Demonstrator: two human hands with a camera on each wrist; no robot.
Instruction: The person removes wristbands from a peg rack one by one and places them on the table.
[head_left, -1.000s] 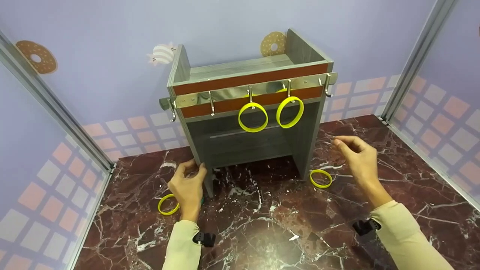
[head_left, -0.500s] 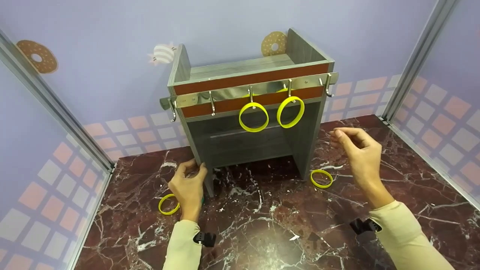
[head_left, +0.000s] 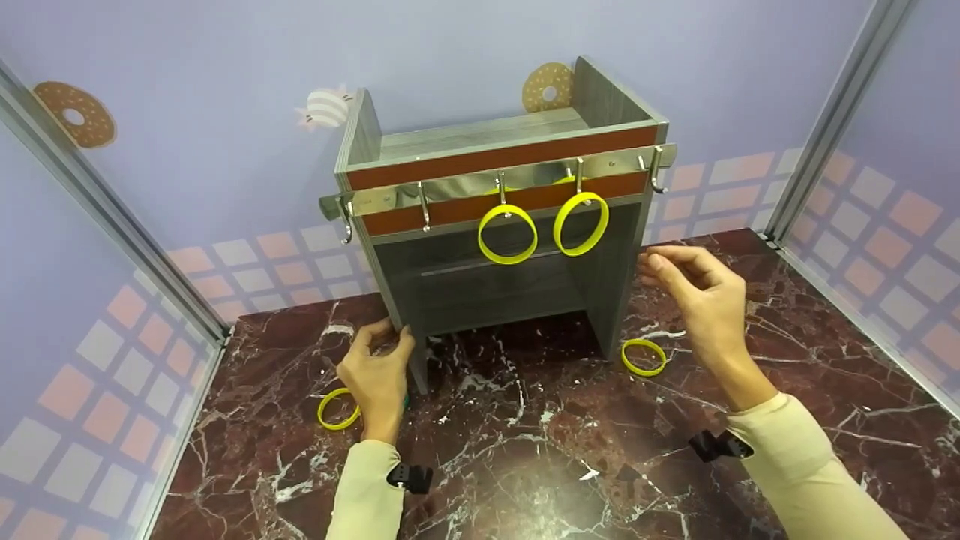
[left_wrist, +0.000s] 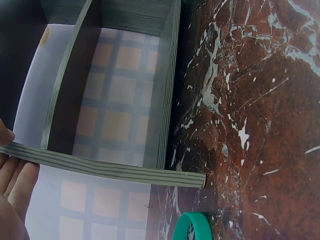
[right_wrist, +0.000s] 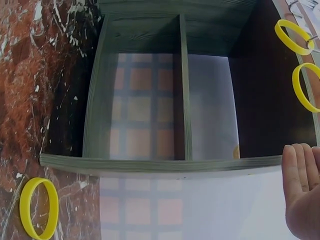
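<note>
A small grey wood-grain shelf unit (head_left: pixel 495 295) stands on the table with a metal hook rail (head_left: pixel 457 186) across its front. Two yellow wristbands hang from the rail: one wristband (head_left: pixel 508 262) near the middle, another wristband (head_left: pixel 604 225) to its right. My left hand (head_left: pixel 375 375) grips the unit's left side panel (left_wrist: pixel 115 170), thumb on the inner face and fingers outside. Beside the right side panel (right_wrist: pixel 210 164), my right hand (head_left: pixel 709 304) is raised with nothing in it. Its fingers (right_wrist: pixel 301 167) look straight in the right wrist view; whether they touch the panel I cannot tell.
On the marbled table (head_left: pixel 517 465) one yellow wristband (head_left: pixel 643 358) lies right of the unit. Another yellow wristband (head_left: pixel 335 409) lies left, partly behind my left hand. A green wristband (left_wrist: pixel 194 227) sits near the left panel's foot. Patterned walls (head_left: pixel 247 150) enclose the table.
My right hand has risen and then shifted left, closer to the unit's right side. The left hand keeps its grip on the left panel, and the wristbands stay put.
</note>
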